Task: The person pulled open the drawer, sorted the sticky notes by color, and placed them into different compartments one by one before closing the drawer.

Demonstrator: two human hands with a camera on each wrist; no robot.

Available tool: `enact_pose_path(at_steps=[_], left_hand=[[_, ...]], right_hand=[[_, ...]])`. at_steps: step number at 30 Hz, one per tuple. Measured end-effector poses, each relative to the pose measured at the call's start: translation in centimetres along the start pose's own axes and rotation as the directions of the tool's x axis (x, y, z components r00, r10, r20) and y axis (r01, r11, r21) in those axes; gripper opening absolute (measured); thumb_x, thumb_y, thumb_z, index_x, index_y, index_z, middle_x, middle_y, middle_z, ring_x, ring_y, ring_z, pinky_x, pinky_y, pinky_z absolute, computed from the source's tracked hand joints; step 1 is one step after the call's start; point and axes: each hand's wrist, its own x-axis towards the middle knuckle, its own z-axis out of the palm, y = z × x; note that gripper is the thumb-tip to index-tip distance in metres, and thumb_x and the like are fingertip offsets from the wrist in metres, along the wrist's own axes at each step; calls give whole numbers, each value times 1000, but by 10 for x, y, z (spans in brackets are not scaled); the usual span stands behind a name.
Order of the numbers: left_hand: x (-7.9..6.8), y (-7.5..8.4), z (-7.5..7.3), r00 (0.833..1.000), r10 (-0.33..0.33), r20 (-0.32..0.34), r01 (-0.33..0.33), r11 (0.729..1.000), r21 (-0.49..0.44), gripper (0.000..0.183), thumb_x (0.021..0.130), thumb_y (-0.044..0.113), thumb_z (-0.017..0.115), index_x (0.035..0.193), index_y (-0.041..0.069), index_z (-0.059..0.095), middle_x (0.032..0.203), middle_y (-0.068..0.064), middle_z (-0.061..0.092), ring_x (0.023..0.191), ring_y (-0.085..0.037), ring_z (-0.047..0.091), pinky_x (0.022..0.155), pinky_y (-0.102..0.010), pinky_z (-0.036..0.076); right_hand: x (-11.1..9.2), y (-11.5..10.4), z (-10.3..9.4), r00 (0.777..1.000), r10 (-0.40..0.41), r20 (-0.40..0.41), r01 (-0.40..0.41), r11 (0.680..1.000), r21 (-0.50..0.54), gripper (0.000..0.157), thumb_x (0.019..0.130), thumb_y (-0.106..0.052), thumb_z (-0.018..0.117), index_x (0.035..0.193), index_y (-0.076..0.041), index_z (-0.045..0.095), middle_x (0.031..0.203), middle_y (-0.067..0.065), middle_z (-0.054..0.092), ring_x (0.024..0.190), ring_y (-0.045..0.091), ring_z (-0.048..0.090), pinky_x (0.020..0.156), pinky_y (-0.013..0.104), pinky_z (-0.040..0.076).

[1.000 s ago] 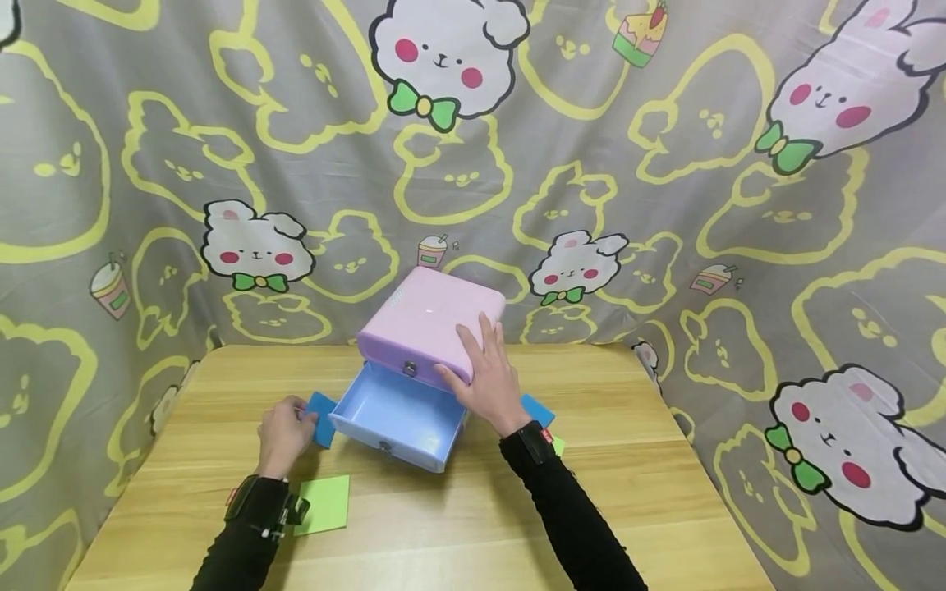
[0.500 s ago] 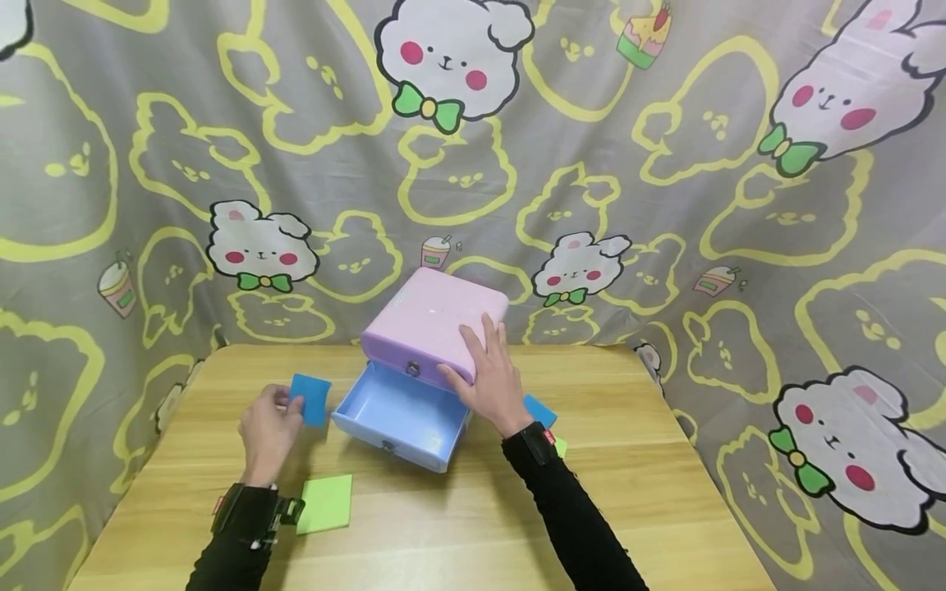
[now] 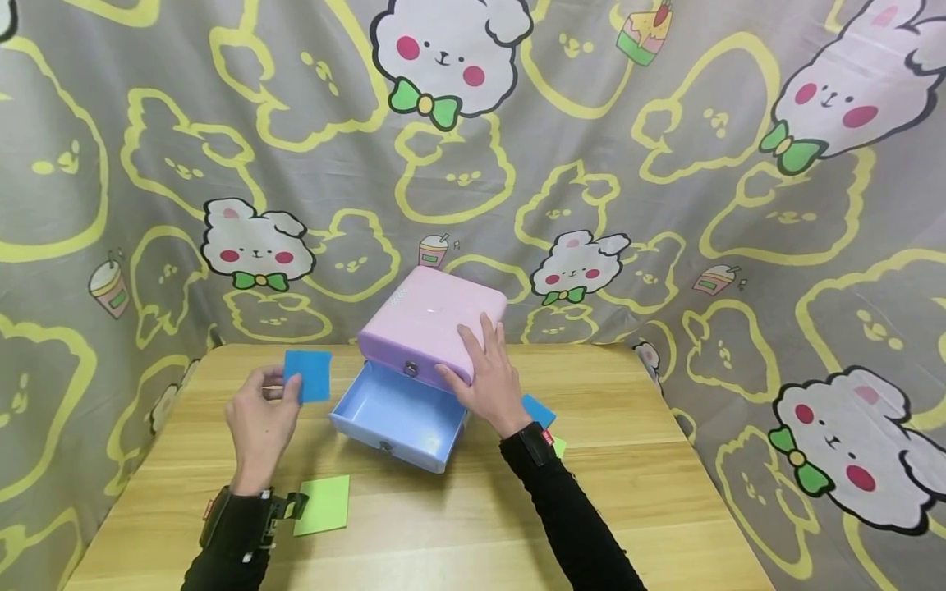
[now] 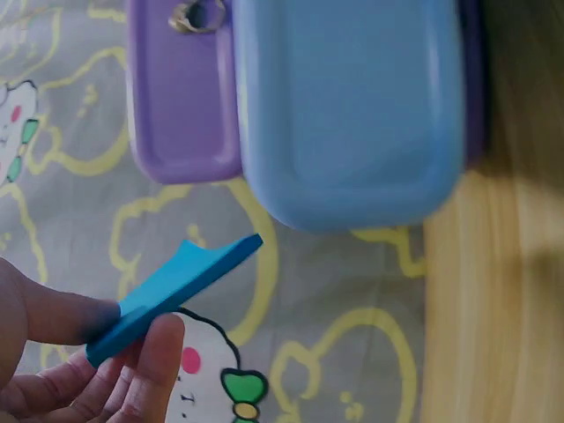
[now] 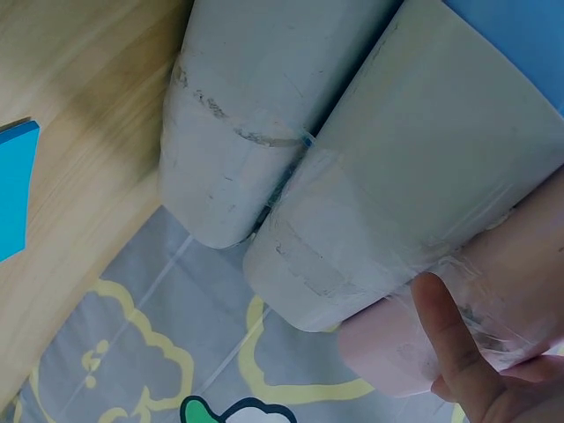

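Note:
My left hand (image 3: 262, 427) holds a blue sticky note pad (image 3: 307, 376) up off the table, left of a small drawer box (image 3: 421, 316). In the left wrist view, thumb and fingers pinch the blue pad (image 4: 181, 291) by one end, apart from the drawer front (image 4: 352, 115). The box has a pink top and a purple upper drawer front; its blue drawer (image 3: 402, 419) is pulled out, with nothing seen inside. My right hand (image 3: 491, 386) rests on the box's right top edge, fingers spread. Several rounded tiers (image 5: 397, 176) of its side show in the right wrist view.
A green sticky note pad (image 3: 325, 505) lies at the front left of the table (image 3: 591, 509). Right of the box, partly behind the right arm, are another blue pad (image 3: 538, 410) and a green piece (image 3: 559, 446). A patterned curtain (image 3: 473, 180) surrounds the table's back and sides.
My left hand has lifted the blue pad from beside the drawer, moving it up and slightly left. The right hand and the box have stayed in place.

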Motion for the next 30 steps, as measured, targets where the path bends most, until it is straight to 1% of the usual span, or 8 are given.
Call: enact_pose_path(at_steps=[3,6,10,13,19,24,27,30], left_hand=[[-3,6,0,1000,-11,22,12,998,-54,28,94,14,69,114,-5,69,100,-26,74,66,25,49,60,-1,42],[-6,11,1,999,-21,47,26,994,-102,29,94,14,69,115,-5,69,99,-27,74,64,22,53,56,-5,48],[-9,16,4,994,-58,94,71,987,-145,29,95,14,69,117,-5,68,100,-25,73,64,16,58,55,-10,53],[-9,19,8,990,-76,121,93,984,-149,30,94,15,70,116,-4,68,102,-25,72,65,14,58,55,-12,55],[-10,20,16,987,-76,143,94,988,-122,28,93,14,71,114,-5,69,100,-25,73,64,15,56,54,-12,54],[-13,20,23,982,-72,175,90,991,-97,27,92,14,72,111,-4,70,97,-23,74,65,13,57,55,-12,53],[-14,20,27,980,-58,192,73,995,-70,27,91,14,73,110,-4,70,95,-23,74,66,5,62,56,-12,53],[-15,20,32,977,-37,208,47,998,-45,26,90,13,74,109,-5,71,92,-22,75,67,-11,70,55,-13,53]], right_hand=[[-1,0,0,1000,8,2,-8,1000,6,86,90,-84,29,152,-26,43,169,17,23,150,56,26,88,73,53],[-2,1,0,1000,8,5,-8,1000,14,85,91,-83,31,152,-26,43,169,17,22,150,56,25,88,73,52],[-3,2,0,1000,9,12,-9,1000,14,82,91,-81,35,153,-27,41,170,16,21,151,55,24,88,73,52],[-2,1,0,1000,13,18,-13,1000,15,82,92,-81,35,153,-27,41,170,15,20,151,55,23,89,73,52],[0,1,1,999,20,36,-20,1000,6,87,90,-84,29,154,-26,40,171,14,19,153,52,20,90,72,52],[-1,1,2,1000,19,18,-19,1000,4,89,89,-85,26,153,-26,41,170,15,20,153,52,21,90,72,52],[-1,1,2,1000,17,9,-17,1000,3,88,90,-85,26,153,-26,41,170,15,20,153,53,22,89,73,52],[-1,1,2,1000,16,13,-16,1000,2,88,90,-85,27,153,-26,41,170,15,20,153,53,22,89,73,52]])
